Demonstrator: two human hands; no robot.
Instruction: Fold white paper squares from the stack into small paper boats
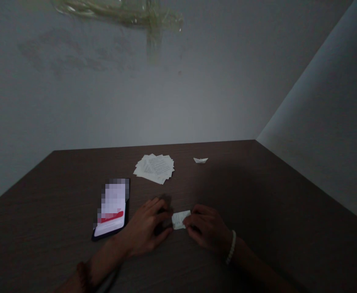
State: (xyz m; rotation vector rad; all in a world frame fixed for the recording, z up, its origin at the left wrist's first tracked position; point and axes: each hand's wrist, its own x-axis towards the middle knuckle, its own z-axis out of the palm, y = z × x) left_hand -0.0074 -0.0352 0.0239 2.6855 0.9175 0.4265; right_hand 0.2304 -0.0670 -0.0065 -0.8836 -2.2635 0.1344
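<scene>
A small printed piece of paper [178, 219], apparently folded, lies flat on the dark table between my hands. At its left edge, my left hand [149, 224] holds it with the thumb at the lower corner and bent fingers at the upper one, a gap showing between them. My right hand [207, 226] has its fingers closed over the right side, covering that part of the paper. Beyond the hands, a small white paper boat [200, 160] sits toward the back. Left of it is a fanned-out pile of printed paper sheets [155, 167].
A phone [111, 209] with its screen lit lies left of my left hand, its screen partly blurred out. The brown table [74, 175] meets a grey wall [196, 101] at the back, with another wall at the right. Yellowish tape [120, 14] is stuck high on the wall.
</scene>
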